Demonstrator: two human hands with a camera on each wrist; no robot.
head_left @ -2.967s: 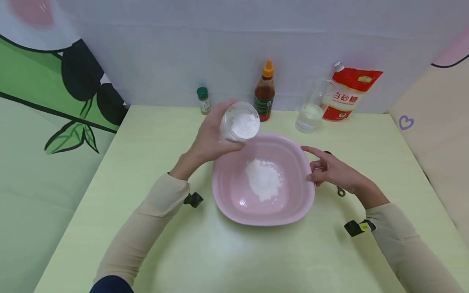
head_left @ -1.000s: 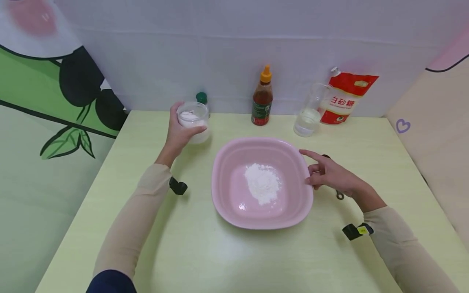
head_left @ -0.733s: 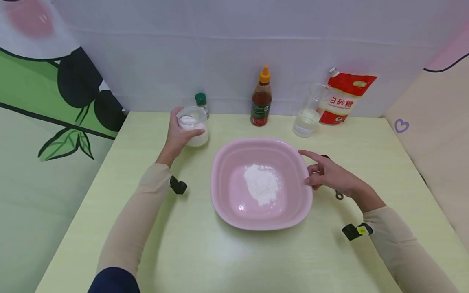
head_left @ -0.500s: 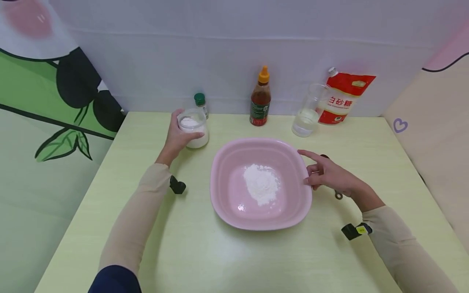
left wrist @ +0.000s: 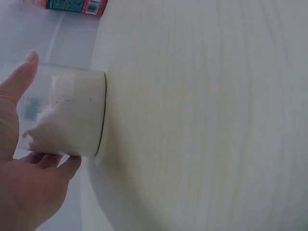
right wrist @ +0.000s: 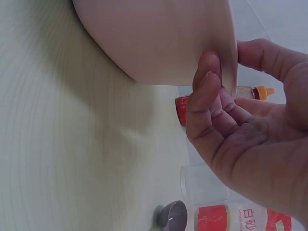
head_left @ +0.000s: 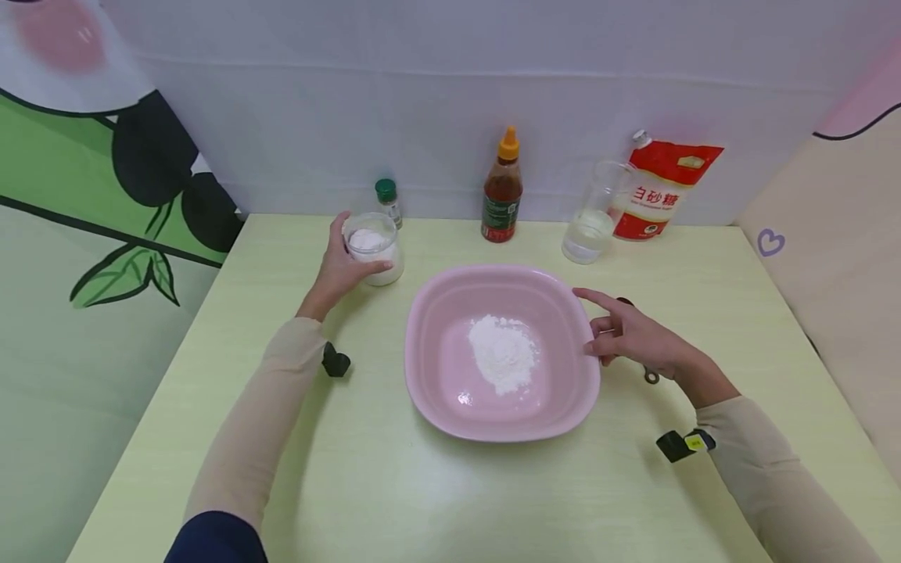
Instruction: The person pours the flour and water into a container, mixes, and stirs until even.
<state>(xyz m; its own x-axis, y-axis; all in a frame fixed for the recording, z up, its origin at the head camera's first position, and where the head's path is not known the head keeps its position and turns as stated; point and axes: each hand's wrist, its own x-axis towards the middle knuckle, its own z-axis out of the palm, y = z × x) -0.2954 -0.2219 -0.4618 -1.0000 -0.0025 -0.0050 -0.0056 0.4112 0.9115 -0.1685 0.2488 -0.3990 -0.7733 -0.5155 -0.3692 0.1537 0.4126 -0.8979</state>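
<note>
My left hand (head_left: 342,262) is around a clear jar (head_left: 384,270) of white powder, thumb on the near side and fingers behind. The jar stands upright at the back left of the table; in the left wrist view its base (left wrist: 102,115) is right at the tabletop. A pink basin (head_left: 443,418) sits mid-table with a heap of white powder (head_left: 503,353) on its bottom. On the basin's right side my right hand (head_left: 637,336) pinches the rim, with thumb and curled fingers on either side of it in the right wrist view (right wrist: 255,130).
Along the back stand a green-capped shaker (head_left: 389,203), a sauce bottle (head_left: 502,195) with an orange cap, a glass jug (head_left: 590,227) holding clear liquid, and a red sugar pouch (head_left: 662,188). A measuring spoon (head_left: 651,375) lies partly hidden under my right hand.
My left hand has carried the jar from above the basin to the back left and lowered it upright onto the table. My right hand has stayed on the basin rim.
</note>
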